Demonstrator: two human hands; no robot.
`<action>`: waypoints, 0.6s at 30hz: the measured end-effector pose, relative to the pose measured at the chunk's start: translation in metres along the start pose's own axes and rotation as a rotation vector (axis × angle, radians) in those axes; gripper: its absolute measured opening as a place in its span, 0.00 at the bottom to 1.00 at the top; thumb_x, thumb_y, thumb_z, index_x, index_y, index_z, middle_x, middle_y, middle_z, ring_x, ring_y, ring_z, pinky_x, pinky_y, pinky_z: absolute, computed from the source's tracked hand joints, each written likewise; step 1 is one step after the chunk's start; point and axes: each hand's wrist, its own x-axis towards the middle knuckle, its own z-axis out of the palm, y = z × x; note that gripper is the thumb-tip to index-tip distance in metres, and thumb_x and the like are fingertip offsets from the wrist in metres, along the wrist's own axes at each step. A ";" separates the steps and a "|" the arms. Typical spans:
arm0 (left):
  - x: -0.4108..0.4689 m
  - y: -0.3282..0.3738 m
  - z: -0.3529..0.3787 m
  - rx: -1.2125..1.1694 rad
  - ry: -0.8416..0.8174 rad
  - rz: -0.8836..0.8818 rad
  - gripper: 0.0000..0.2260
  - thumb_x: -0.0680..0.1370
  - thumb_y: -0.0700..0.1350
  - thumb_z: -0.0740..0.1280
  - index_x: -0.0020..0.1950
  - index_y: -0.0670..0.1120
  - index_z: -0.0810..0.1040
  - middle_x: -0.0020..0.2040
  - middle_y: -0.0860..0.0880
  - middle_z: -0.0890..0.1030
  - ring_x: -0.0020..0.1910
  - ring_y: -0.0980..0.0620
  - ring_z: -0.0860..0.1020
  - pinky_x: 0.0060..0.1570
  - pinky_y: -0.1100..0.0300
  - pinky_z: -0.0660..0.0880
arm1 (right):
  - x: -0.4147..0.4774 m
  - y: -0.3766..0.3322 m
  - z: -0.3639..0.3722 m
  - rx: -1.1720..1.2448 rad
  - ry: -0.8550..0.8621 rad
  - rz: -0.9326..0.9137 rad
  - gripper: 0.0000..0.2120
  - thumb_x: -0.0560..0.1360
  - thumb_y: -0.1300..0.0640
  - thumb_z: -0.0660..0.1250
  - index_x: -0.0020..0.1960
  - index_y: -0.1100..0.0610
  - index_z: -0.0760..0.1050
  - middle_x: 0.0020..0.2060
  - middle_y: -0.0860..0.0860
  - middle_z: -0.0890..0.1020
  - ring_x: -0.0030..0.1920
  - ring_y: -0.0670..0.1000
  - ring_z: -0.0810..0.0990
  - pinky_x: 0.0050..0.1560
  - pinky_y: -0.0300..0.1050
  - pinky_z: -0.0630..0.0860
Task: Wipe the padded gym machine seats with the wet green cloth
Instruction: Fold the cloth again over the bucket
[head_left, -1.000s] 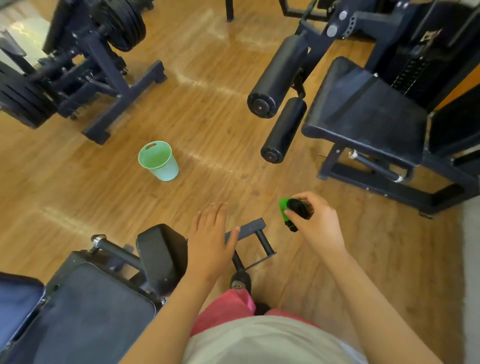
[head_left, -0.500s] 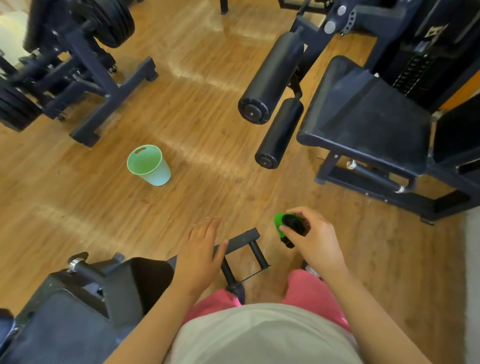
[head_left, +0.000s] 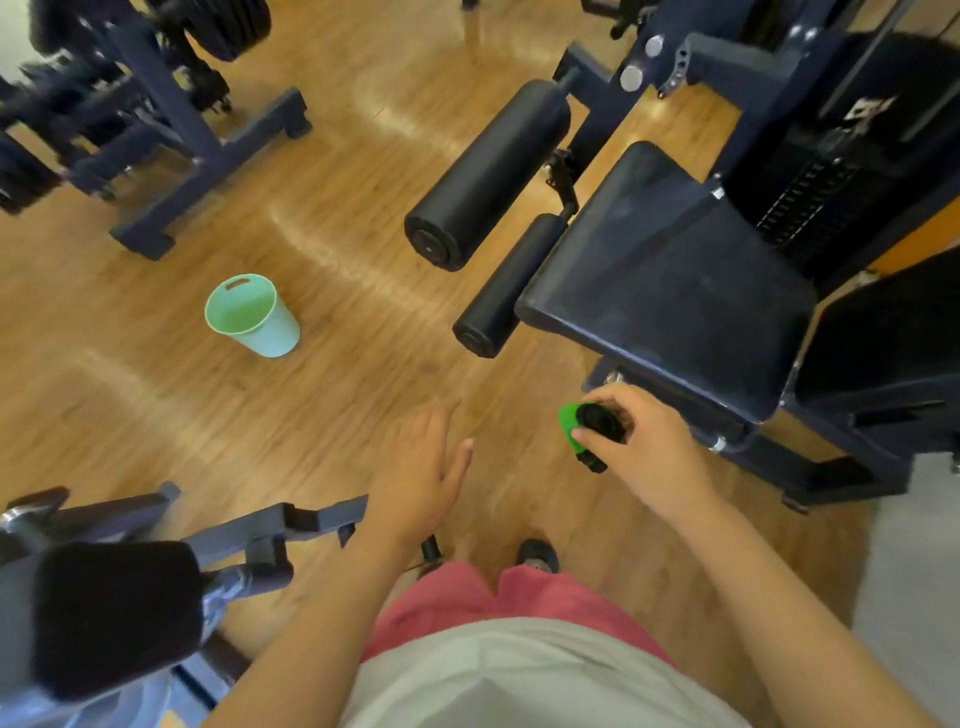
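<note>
The person wears a pale grey shirt (head_left: 524, 686), pinkish-red shorts (head_left: 467, 597) and a dark shoe (head_left: 537, 553).
</note>
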 end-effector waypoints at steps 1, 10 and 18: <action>0.004 0.001 -0.001 0.008 0.002 -0.022 0.21 0.83 0.53 0.57 0.74 0.48 0.63 0.69 0.47 0.72 0.67 0.47 0.70 0.61 0.55 0.68 | 0.003 0.002 -0.003 0.001 -0.010 -0.007 0.13 0.70 0.54 0.76 0.52 0.48 0.77 0.48 0.42 0.79 0.49 0.41 0.77 0.46 0.27 0.70; 0.018 0.015 0.020 0.005 -0.086 -0.073 0.22 0.82 0.52 0.58 0.75 0.49 0.61 0.62 0.48 0.76 0.56 0.49 0.75 0.43 0.67 0.58 | 0.026 0.012 -0.002 0.053 -0.152 0.002 0.12 0.70 0.54 0.76 0.49 0.46 0.76 0.46 0.39 0.80 0.49 0.39 0.78 0.49 0.38 0.77; 0.071 -0.005 0.005 0.052 0.054 -0.136 0.23 0.82 0.56 0.56 0.75 0.48 0.63 0.67 0.47 0.73 0.64 0.47 0.72 0.56 0.60 0.66 | 0.101 -0.001 -0.011 0.025 -0.099 -0.051 0.11 0.70 0.55 0.75 0.49 0.48 0.76 0.46 0.39 0.80 0.50 0.42 0.78 0.49 0.43 0.77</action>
